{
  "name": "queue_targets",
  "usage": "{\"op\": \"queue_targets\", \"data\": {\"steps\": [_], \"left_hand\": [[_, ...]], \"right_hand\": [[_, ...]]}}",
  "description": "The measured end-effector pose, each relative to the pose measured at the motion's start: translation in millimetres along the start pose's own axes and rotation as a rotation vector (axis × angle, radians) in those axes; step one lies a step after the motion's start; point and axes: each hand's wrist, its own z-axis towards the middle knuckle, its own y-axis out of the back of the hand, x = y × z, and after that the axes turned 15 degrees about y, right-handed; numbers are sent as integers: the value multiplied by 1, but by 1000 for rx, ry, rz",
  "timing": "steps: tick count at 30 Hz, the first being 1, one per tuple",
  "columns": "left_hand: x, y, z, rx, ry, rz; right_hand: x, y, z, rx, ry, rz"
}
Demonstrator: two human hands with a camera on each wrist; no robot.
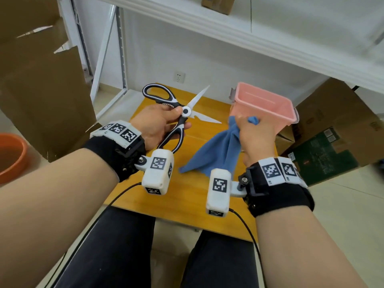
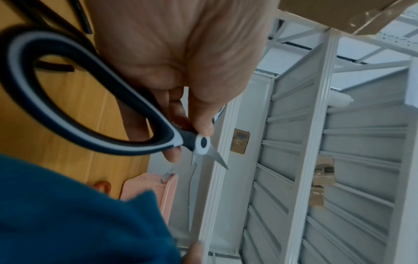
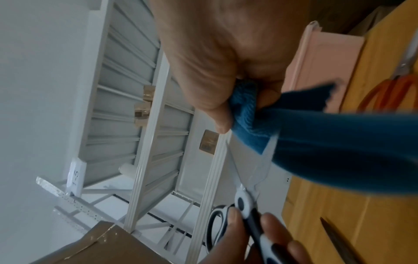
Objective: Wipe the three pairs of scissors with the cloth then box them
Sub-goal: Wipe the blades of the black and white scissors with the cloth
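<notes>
A white tag (image 3: 75,176) fixed to the corner of the metal shelf frame (image 3: 144,142) bears the handwritten number "15", seen in the right wrist view. Printing on the cardboard boxes (image 1: 332,113) and the labels on the small boxes (image 3: 142,112) up on the shelves is too blurred to read.

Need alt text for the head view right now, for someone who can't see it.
The left hand grips black-and-white-handled scissors with blades spread open, while the right hand holds a bunched blue cloth beside them. Both are raised over a yellow wooden table, with an open pink plastic box behind the right hand.
</notes>
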Motion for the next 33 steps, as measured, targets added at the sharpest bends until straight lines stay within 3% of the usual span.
{"op": "queue_targets", "data": {"steps": [9, 13, 20, 24, 27, 30, 33], "left_hand": [[1, -5, -21, 13, -28, 164], [7, -6, -27, 40, -12, 180], [15, -10, -33, -1, 5, 168], [19, -9, -34, 8, 12, 141], [18, -6, -35, 0, -7, 139], [18, -3, -34, -11, 1, 148], [18, 0, -36, -18, 13, 141]], "right_hand": [[31, -11, -1, 175, 157, 49], [32, -20, -12, 336, 114, -3], [30, -22, -22, 466, 83, -54], [29, -18, -21, 378, 75, -12], [31, -15, -20, 265, -29, 122], [34, -10, -20, 300, -85, 233], [32, -7, -23, 399, 45, 69]]}}
